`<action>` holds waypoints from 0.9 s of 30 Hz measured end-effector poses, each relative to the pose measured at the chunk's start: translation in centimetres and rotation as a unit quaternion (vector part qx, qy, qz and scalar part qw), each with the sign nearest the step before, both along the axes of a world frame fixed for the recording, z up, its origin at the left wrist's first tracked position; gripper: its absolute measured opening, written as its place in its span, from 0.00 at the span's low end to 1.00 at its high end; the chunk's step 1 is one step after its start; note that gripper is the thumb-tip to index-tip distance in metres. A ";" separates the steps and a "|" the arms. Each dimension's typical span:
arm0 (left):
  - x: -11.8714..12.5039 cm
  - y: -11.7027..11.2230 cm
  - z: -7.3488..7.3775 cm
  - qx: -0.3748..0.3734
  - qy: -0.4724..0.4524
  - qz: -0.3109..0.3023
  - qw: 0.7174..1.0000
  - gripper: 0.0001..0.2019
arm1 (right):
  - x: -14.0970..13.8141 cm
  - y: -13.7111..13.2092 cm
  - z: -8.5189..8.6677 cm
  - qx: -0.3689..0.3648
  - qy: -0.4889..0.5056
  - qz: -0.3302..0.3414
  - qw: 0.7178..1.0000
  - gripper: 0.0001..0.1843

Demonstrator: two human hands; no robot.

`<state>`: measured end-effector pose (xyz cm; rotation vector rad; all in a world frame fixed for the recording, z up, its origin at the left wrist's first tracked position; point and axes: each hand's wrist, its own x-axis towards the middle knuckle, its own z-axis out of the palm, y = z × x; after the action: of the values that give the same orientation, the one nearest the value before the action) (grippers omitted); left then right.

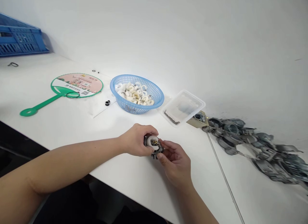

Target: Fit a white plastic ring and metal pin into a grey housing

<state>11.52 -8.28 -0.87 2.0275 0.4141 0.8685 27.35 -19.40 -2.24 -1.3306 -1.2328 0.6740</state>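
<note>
Between my two hands, just above the white table, is a small round dark grey metal housing point(161, 150). A white C-shaped plastic piece point(151, 141) sits in it, with small brass-coloured and dark parts at its middle. My left hand point(137, 141) grips the housing from the left, thumb at the near side and fingers over the far side. From the right, my right hand point(176, 160) holds it with thumb and fingertips. The fingers partly cover the housing, so its underside is hidden.
Beyond my hands stands a blue basket point(115, 95) of white ring-shaped pieces. A clear plastic tray point(190, 116) holds thin metal pins. Grey metal housings point(231, 134) pile up at right. A green-handled fan point(45, 103) lies left; a blue crate point(24, 41) stands far left.
</note>
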 end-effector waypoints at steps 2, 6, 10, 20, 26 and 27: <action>0.0 -0.1 0.0 -0.005 0.000 0.002 1.000 0.18 | 0.0 0.0 0.1 -0.003 0.006 0.002 1.000 0.19; 0.0 -0.1 -0.1 -0.016 -0.001 0.001 1.000 0.18 | 0.2 -0.1 0.2 -0.005 0.017 0.014 1.000 0.19; 0.0 -0.2 -0.2 -0.033 0.005 -0.002 0.999 0.18 | 0.5 0.0 0.1 -0.010 0.028 0.025 0.999 0.19; 0.0 -0.2 -0.4 -0.053 0.000 -0.009 0.999 0.20 | 0.5 -0.1 0.0 -0.016 0.029 0.011 0.999 0.20; 0.2 -0.3 -0.7 -0.060 0.002 -0.001 0.998 0.19 | 0.4 0.1 0.2 -0.015 0.020 0.015 1.000 0.18; 0.2 -0.3 -0.7 -0.060 0.001 0.000 0.998 0.19 | 0.3 0.1 0.2 -0.014 0.019 0.013 1.000 0.18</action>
<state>11.72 -8.54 -1.59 1.9180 0.4575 0.8231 27.66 -19.26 -2.05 -1.3205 -1.2159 0.7341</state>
